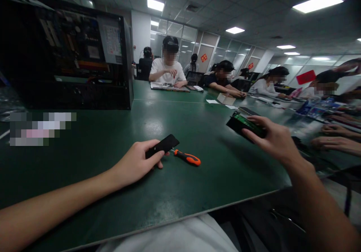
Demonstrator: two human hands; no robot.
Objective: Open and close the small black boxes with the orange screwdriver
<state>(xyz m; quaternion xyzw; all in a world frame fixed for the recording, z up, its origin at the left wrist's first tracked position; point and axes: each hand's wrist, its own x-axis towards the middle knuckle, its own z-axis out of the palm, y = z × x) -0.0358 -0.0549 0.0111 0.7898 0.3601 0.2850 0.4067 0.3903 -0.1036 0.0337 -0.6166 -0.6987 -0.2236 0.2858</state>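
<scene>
My left hand (138, 163) rests on the green table (180, 124), its fingers closed round a flat black strip (165, 145) that points up and to the right. Just beside it, on the table, lies a screwdriver with an orange and black handle (187, 157). My right hand (272, 137) is further right, near the table's edge. It grips a dark board with a green face (242, 124), held just above the table.
An open computer case (70, 56) stands at the back left, its inside facing me. Several people sit along the far and right sides with papers, a small box (225, 99) and other items. Another person's hands (335, 137) lie at the right.
</scene>
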